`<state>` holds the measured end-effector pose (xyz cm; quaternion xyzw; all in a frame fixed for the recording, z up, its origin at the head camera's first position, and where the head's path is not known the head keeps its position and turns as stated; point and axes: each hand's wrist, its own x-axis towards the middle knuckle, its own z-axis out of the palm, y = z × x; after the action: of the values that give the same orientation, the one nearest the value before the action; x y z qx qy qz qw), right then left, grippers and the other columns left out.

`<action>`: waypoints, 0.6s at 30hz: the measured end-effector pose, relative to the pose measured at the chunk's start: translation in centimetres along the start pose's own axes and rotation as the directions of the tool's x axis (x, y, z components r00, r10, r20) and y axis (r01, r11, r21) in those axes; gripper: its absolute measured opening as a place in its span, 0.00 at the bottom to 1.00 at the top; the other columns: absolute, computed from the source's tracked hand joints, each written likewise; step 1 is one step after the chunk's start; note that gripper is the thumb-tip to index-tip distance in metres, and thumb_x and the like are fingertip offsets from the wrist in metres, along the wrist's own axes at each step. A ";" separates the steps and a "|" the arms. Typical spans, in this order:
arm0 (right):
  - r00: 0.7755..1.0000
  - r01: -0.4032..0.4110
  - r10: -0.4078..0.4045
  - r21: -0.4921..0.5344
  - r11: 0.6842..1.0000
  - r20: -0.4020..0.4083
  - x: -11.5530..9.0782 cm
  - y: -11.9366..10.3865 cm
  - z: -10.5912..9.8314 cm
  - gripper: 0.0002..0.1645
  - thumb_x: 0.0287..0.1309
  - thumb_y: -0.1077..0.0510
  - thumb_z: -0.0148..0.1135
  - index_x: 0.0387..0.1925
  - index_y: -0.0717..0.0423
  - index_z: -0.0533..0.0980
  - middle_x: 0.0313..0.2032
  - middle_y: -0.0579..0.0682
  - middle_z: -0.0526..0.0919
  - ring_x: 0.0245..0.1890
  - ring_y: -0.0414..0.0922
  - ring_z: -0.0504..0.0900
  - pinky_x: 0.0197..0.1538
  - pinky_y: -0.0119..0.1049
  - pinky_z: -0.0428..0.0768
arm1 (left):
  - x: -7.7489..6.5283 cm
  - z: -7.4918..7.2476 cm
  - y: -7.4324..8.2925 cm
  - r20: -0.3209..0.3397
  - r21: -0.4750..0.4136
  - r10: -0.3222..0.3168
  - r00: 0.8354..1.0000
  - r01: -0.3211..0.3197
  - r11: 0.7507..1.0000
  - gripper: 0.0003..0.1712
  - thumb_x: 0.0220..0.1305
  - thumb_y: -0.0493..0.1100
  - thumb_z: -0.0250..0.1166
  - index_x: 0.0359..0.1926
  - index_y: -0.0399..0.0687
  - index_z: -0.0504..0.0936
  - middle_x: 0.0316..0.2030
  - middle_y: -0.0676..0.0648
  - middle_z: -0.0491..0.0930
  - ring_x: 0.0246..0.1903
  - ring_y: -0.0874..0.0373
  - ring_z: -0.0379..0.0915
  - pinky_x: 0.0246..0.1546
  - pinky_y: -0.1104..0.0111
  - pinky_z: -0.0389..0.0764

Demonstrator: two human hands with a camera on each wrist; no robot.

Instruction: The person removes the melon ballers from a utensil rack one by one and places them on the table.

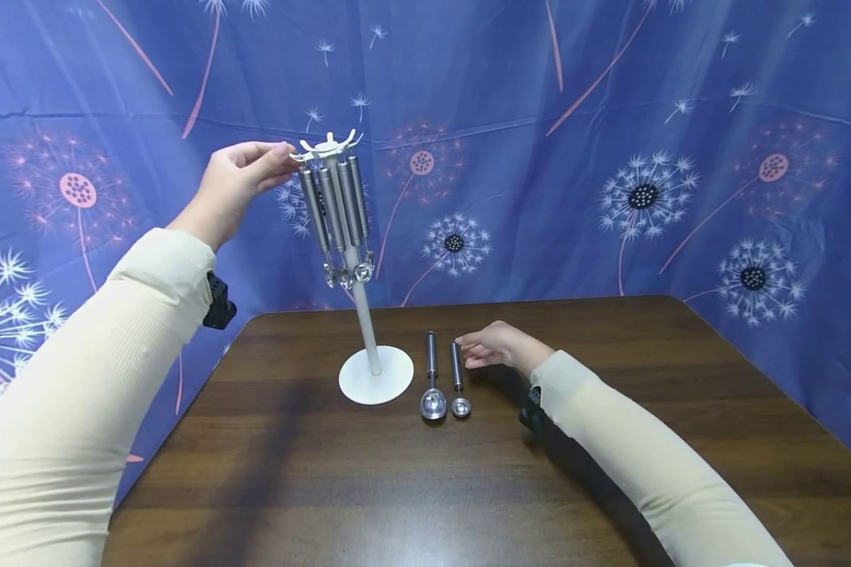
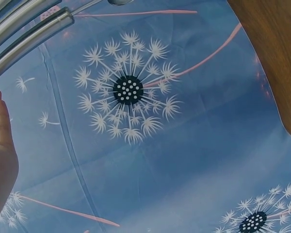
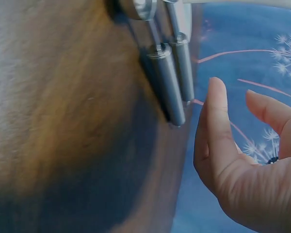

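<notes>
At the top of a white utensil stand [image 1: 369,315], my left hand [image 1: 244,177] pinches the tip of one hook between thumb and fingers. Several steel-handled utensils [image 1: 333,206] hang from its hooks, small round heads down. On the table beside the round base lie a larger steel scoop [image 1: 433,386] and a smaller scoop [image 1: 458,378], handles pointing away from me. My right hand [image 1: 499,346] is at the smaller one's handle end, fingertips right beside it. In the right wrist view, the thumb and fingers [image 3: 218,126] are apart with nothing between them.
The brown wooden table [image 1: 369,488] ends in a rounded back edge close behind the stand. A blue cloth [image 1: 539,197] with dandelion prints hangs behind it. The left forearm reaches over the table's left side.
</notes>
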<state>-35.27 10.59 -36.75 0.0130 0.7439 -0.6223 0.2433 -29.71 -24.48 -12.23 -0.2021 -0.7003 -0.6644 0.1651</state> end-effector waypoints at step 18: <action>0.985 0.119 -0.126 0.063 0.991 0.121 -1.0 -4.4 0.7 0.26 0.68 0.62 0.55 0.61 0.76 0.66 0.33 0.54 0.81 0.33 0.46 0.85 0.47 0.37 0.85 | -0.1 0.1 0.7 -0.024 0.041 -0.037 0.999 0.038 0.998 0.09 0.60 0.42 0.69 0.39 0.43 0.85 0.31 0.52 0.86 0.36 0.63 0.83 0.50 0.75 0.80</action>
<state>-35.57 9.27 -32.34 -0.0648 0.7091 -0.6561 0.2501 -29.26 -24.35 -11.66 -0.1779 -0.7155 -0.6551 0.1650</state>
